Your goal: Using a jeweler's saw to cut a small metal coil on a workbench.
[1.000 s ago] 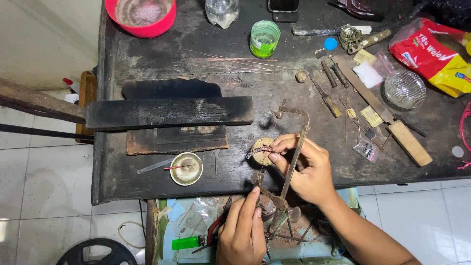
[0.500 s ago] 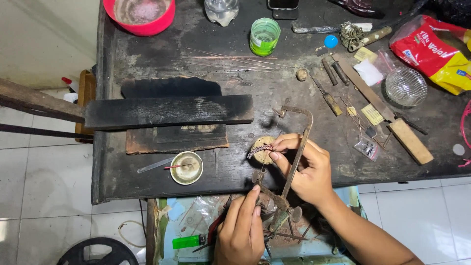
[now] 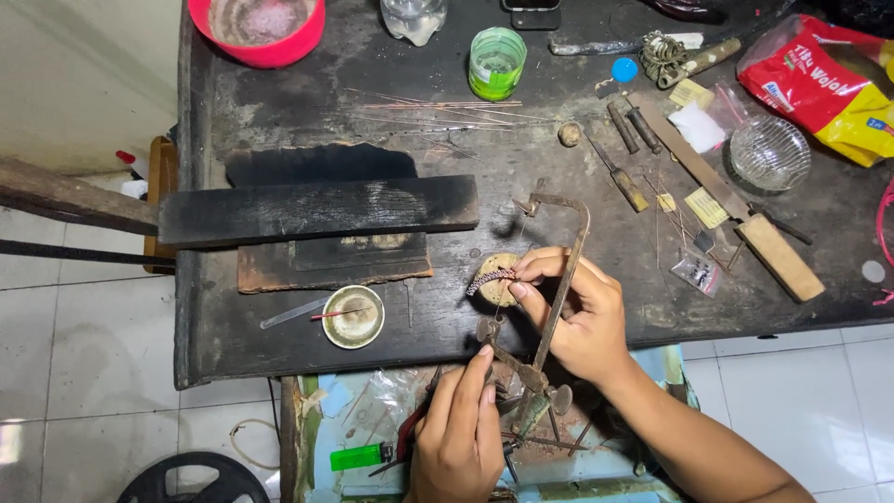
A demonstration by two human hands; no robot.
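Right hand (image 3: 582, 317) pinches the small coiled chain piece (image 3: 489, 278) on the tabletop (image 3: 279, 112). Left hand (image 3: 461, 428) is clenched round the saw frame (image 3: 559, 279) handle. Short, light strokes would suit.

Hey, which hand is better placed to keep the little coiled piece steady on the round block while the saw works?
The right hand: its fingertips already pinch the coiled piece over the round block. The left hand sits lower, at the handle end of the saw frame.

Curved beaded strip (image 3: 491, 277) beside rusty jeweller's saw frame (image 3: 559, 279)
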